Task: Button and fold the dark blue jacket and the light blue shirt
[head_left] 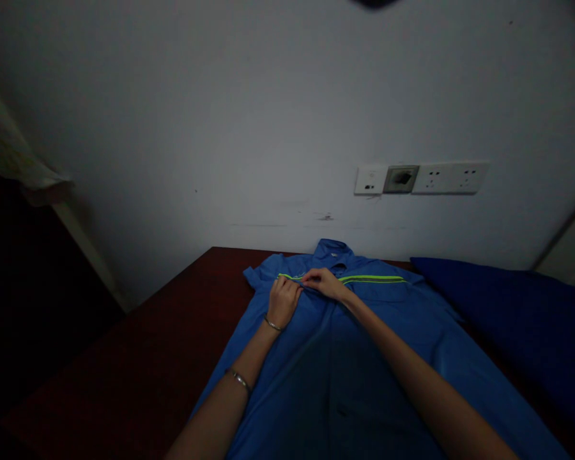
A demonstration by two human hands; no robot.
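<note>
A blue short-sleeved shirt (364, 326) with a yellow-green stripe across the chest lies spread out, its collar toward the wall. On the left part of the chest, just under the stripe, my left hand (284, 300) is closed on the fabric. Beside it my right hand (323, 283) pinches the shirt cloth between thumb and fingers, close to the left fingertips. The cloth between the hands is slightly lifted. Whether a pocket edge or a small item lies between the fingers is too dim to tell. Two bracelets circle my left wrist and forearm.
The shirt rests on a dark red wooden table (172, 332) against a pale wall (268, 128). A dark blue cushion-like piece (503, 313) lies to the right. Sockets and switches (448, 177) sit on the wall above. Light cloth (14, 153) hangs at the far left.
</note>
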